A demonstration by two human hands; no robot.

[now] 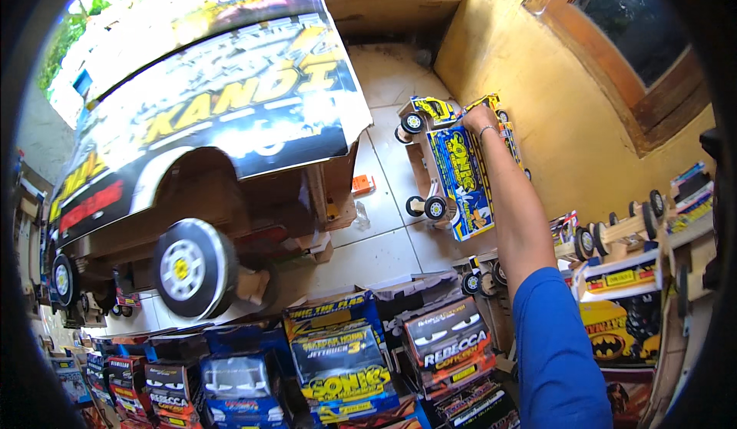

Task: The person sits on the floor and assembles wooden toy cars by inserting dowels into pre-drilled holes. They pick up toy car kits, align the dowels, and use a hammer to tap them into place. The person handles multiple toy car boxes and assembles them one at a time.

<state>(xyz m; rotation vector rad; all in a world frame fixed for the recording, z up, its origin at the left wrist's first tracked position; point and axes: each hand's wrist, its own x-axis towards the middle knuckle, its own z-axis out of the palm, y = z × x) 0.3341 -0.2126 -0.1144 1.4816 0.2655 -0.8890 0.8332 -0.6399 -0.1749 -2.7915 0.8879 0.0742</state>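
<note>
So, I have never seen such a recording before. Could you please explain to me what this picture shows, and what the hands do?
There is no machine here: a person works with bare hands. A wide camera worn on the head looks down, so straight edges bend near the rim. The right hand comes in from below, in a blue sleeve, and is at a blue-and-yellow toy truck on the tiled floor. Its fingers are partly hidden, so I cannot tell whether it grips. The left hand is out of view. At left stands a much larger toy truck; along the bottom, a row of toy trucks.
</note>
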